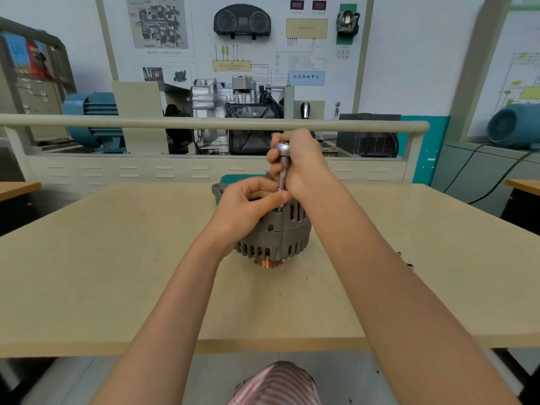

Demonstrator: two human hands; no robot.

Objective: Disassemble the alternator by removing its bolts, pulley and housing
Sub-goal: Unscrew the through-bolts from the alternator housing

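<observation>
At the bottom centre of the frame, a patch of pink-and-white striped cloth [277,384] is seen below the near edge of a beige rectangular tabletop [102,273]. Two bare forearms are stretched up from the lower corners toward the middle of the frame. A grey ribbed metal alternator [280,235] is stood on the tabletop at the centre, with its grooved copper-coloured pulley [268,262] turned downward against the surface. The top of the housing is steadied by the left hand [248,203], whose fingertips are pinched around the lower end of a chrome socket driver [282,168]. The driver is held upright over a bolt point at the upper edge of the housing, and its shaft is wrapped by the closed right hand [301,162], with the rounded head showing above the fist. Two small metal pieces [404,258] are laid on the tabletop at the right, well apart from the alternator. Beyond the table, a cream railing [175,121] is run across the frame, with a cutaway engine assembly [230,112] behind it. A white instructional wall board with an instrument cluster [242,21] is mounted at the upper centre.
</observation>
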